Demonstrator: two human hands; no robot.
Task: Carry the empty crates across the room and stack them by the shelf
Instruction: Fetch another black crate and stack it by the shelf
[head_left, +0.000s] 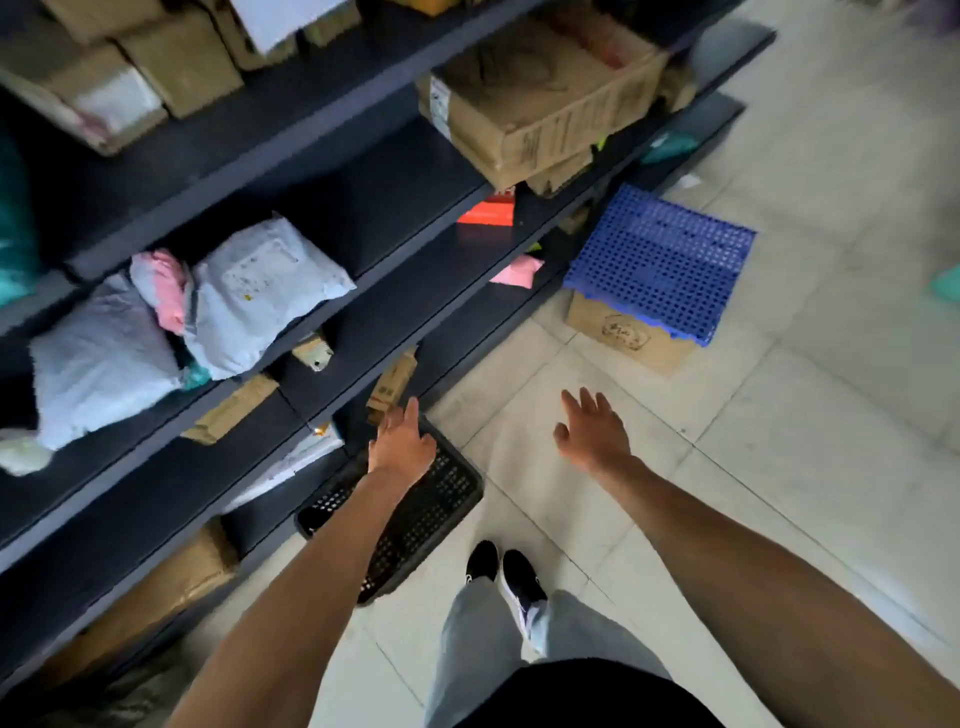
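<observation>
Fingers (587, 402) of both hands spread wide, holding nothing. Left hand (402, 447) hovered over black perforated plastic crate (441, 512) on pale tiled floor (779, 467), tight against dark metal shelf (363, 291); right hand (592, 436) apart. Likely set-down or pickup; next: grip both rims.

Both bare arms reach forward and down from the bottom of the view, elbows nearly straight. The left hand (402, 446) is open, palm down, fingers together and pointing ahead, thumb tucked toward the inner side. The right hand (592, 431) is also open and holds nothing, its fingers slightly spread and pointing ahead, thumb out toward the left hand. The two hands sit at about the same height, well apart. Below them the person's legs in grey trousers (478, 644) end in dark shoes (501, 569) set close together.
</observation>
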